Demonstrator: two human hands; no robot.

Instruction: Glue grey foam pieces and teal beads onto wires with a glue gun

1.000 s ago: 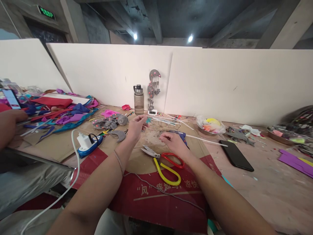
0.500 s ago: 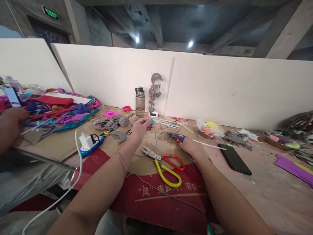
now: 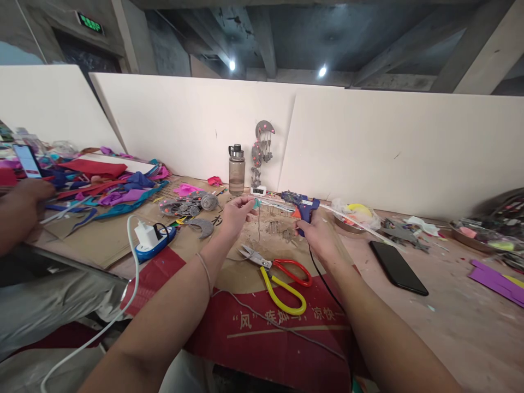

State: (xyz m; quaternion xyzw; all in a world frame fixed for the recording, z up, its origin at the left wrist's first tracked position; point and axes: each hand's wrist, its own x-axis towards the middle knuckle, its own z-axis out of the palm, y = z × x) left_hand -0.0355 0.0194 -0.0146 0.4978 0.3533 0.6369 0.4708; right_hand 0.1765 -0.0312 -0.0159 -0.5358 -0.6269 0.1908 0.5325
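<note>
Between the fingertips of my left hand is a small teal piece, with a grey cord hanging below it. My right hand is wrapped round the handle of a blue glue gun with an orange trigger. The gun is raised off the table, its dark nozzle pointing left towards the teal piece but apart from it. A long clear glue stick sticks out of its back. Below the hands lie scissors with one red and one yellow handle, blades partly apart.
A water bottle and a hanging grey moon ornament are at the back board. Grey felt pieces and a blue power strip lie left. A black phone lies right. Another person's hand holds a phone at far left.
My right hand has lifted the glue gun off the cardboard and turned it upright, nozzle towards my left hand. My left hand stays nearly still with the teal piece.
</note>
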